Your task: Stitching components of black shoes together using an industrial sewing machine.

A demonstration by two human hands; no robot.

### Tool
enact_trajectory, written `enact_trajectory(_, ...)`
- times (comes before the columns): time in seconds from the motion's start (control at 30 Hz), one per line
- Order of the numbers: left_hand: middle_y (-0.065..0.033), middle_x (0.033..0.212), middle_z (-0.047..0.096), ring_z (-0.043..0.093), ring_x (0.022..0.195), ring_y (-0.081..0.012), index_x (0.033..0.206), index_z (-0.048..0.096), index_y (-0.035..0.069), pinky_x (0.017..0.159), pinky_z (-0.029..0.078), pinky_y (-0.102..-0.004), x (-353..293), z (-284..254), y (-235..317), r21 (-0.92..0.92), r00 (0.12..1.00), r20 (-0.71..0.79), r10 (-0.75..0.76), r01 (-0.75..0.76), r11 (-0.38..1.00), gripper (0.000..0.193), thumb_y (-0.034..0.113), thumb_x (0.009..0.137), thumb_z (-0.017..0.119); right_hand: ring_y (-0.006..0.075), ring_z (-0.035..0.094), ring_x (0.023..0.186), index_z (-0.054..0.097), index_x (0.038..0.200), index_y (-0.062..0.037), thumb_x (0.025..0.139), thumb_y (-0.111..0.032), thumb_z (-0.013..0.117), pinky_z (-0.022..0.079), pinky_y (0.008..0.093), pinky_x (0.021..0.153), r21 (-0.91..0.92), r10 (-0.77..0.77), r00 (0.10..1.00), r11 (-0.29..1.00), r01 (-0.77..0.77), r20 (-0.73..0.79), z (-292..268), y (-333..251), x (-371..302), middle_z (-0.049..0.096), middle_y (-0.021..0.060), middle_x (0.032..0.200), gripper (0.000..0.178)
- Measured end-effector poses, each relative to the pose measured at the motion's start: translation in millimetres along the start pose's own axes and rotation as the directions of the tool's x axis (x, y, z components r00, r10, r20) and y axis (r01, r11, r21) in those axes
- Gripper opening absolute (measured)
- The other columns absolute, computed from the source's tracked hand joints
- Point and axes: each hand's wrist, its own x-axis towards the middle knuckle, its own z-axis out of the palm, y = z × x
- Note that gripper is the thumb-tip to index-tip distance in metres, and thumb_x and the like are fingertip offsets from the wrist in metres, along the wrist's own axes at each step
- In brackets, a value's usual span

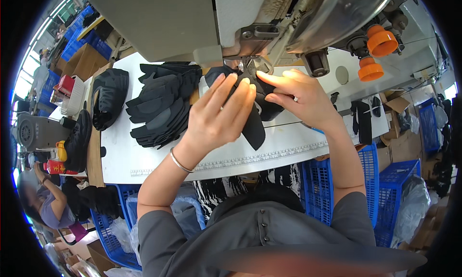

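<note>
A black fabric shoe piece (254, 129) lies at the needle area of a sewing machine (245, 42), one tongue-like end hanging toward me. My left hand (216, 111) is closed on its left side, fingers long and close together, thumb hidden beneath. From the right, my right hand (301, 96) pinches the piece between thumb and forefinger, close by the presser foot. Left of my left hand lies an overlapping stack of dark cut shoe pieces (161, 104). How the fabric sits under the needle is partly covered by my fingers.
A measuring tape strip (240, 159) runs along the white table's (115, 152) front edge. Black shoes (109, 99) stand at the left. Orange thread cones (381, 40) are at upper right. Blue crates (317, 181) flank my lap. Another person (45, 200) sits at far left.
</note>
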Motion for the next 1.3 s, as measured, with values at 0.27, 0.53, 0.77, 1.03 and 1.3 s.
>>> enact_trajectory(0.27, -0.008, 0.107, 0.069, 0.07, 0.103, -0.026, 0.099, 0.076, 0.001, 0.088, 0.064, -0.0387, 1, 4, -20, -0.093, 0.999, -0.027, 0.041, -0.044, 0.995, 0.026, 0.005, 0.073, 0.072, 0.0273, 0.06, 0.077, 0.064, 0.141, -0.0104, 0.095, -0.023, 0.074, 0.048, 0.0396, 0.073, 0.133, 0.126, 0.99, 0.984, -0.116, -0.064, 14, -12, -3, 0.063, 0.0106, 0.08, 0.049)
enact_trajectory(0.53, -0.0071, 0.114, 0.069, 0.069, 0.107, -0.0274, 0.099, 0.077, 0.005, 0.094, 0.063, -0.0424, -3, -4, -25, -0.142, 1.0, 0.011, 0.002, -0.001, 0.99, 0.029, 0.01, 0.071, 0.072, 0.0256, 0.057, 0.071, 0.067, 0.137, -0.0069, 0.092, -0.017, 0.077, 0.047, 0.0375, 0.067, 0.115, 0.13, 0.963, 0.988, -0.105, -0.237, 41, -20, -10, 0.061, 0.0099, 0.077, 0.047)
enact_trajectory(0.77, -0.0051, 0.113, 0.07, 0.069, 0.108, -0.0281, 0.098, 0.077, 0.005, 0.094, 0.064, -0.0428, -5, -2, -26, -0.144, 1.0, -0.012, -0.019, 0.017, 0.989, 0.028, 0.011, 0.071, 0.072, 0.0209, 0.053, 0.068, 0.069, 0.134, -0.0063, 0.092, -0.017, 0.077, 0.046, 0.0348, 0.065, 0.165, 0.184, 0.927, 0.977, -0.135, -0.327, 50, -26, -11, 0.062, 0.006, 0.076, 0.044)
enact_trajectory(1.03, -0.0042, 0.113, 0.07, 0.07, 0.107, -0.0279, 0.099, 0.077, 0.004, 0.093, 0.064, -0.0432, -6, -3, -31, -0.179, 1.0, -0.002, -0.005, 0.005, 0.984, 0.03, 0.011, 0.07, 0.074, 0.0185, 0.052, 0.068, 0.069, 0.135, -0.0069, 0.093, -0.016, 0.077, 0.045, 0.0333, 0.065, 0.238, 0.241, 0.924, 0.956, -0.172, -0.298, 52, -31, -10, 0.062, 0.0049, 0.073, 0.045)
enact_trajectory(1.3, -0.0058, 0.112, 0.069, 0.069, 0.108, -0.0283, 0.1, 0.076, 0.002, 0.092, 0.062, -0.0405, -3, -7, -34, -0.189, 1.0, 0.009, 0.02, -0.018, 0.982, 0.03, 0.01, 0.071, 0.073, 0.0172, 0.051, 0.066, 0.069, 0.136, -0.008, 0.093, -0.015, 0.077, 0.044, 0.0324, 0.063, 0.286, 0.274, 0.907, 0.941, -0.184, -0.319, 56, -31, -9, 0.06, 0.0046, 0.072, 0.044)
